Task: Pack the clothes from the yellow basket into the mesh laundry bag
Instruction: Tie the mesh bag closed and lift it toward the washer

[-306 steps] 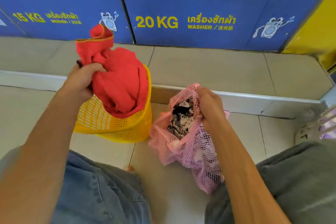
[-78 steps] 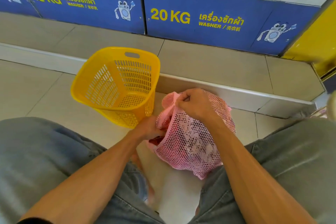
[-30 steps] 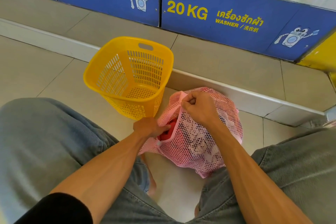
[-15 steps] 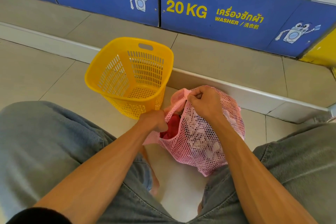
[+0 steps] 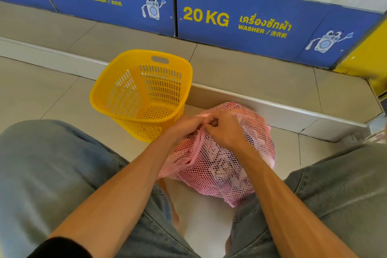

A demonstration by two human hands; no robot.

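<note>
The pink mesh laundry bag (image 5: 226, 165) sits bulging on the floor tiles between my knees, with red and patterned clothes showing through the netting. My left hand (image 5: 184, 129) and my right hand (image 5: 223, 130) meet at the bag's top edge, both pinching the pink rim of its opening together. The yellow basket (image 5: 117, 98) stands upright just left of the bag, and nothing lies inside it.
A raised tiled step (image 5: 251, 81) runs behind the basket and bag, under blue washer panels (image 5: 230, 21) marked 15 KG and 20 KG. A yellow panel (image 5: 368, 48) is at the far right. My knees in grey jeans flank the bag.
The red garment went from the basket into the bag. My left hand has left the bag's opening and joined my right hand at the rim, and the opening is now pulled nearly closed.
</note>
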